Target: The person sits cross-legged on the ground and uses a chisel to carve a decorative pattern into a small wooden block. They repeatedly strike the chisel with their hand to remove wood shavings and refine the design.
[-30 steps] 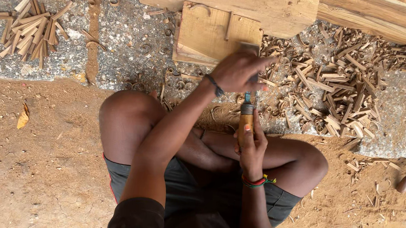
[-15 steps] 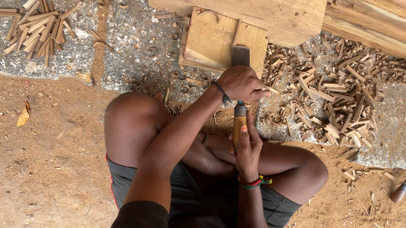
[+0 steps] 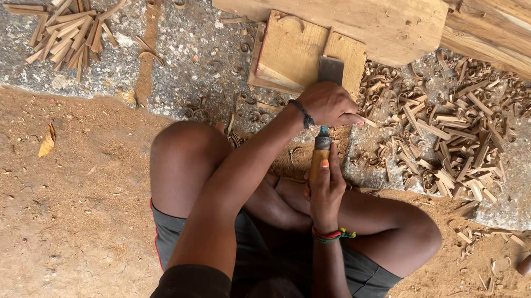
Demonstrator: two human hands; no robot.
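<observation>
Your right hand (image 3: 326,187) is wrapped around the wooden handle of a chisel (image 3: 319,154), blade pointing away from you toward a small wooden block (image 3: 297,58). Your left hand (image 3: 326,103) is curled over the upper end of the tool, near the blade; the blade itself is mostly hidden beneath it, so I cannot tell exactly where the edge meets the wood.

The risk, as I judge it: your left fingers sit close to the cutting end, so a slip or a sudden give in the grain could drive the edge into them. The block lies loose on the ground, and may skid if pushed hard. Your bare legs, crossed just under the tool, are exposed too.

The block rests on rough grey concrete (image 3: 208,70), with a large plank (image 3: 350,12) beyond it. Shavings and offcuts (image 3: 459,137) lie scattered to your right, a pile of cut sticks (image 3: 68,26) to your left, and reddish dirt (image 3: 55,215) is under you.
</observation>
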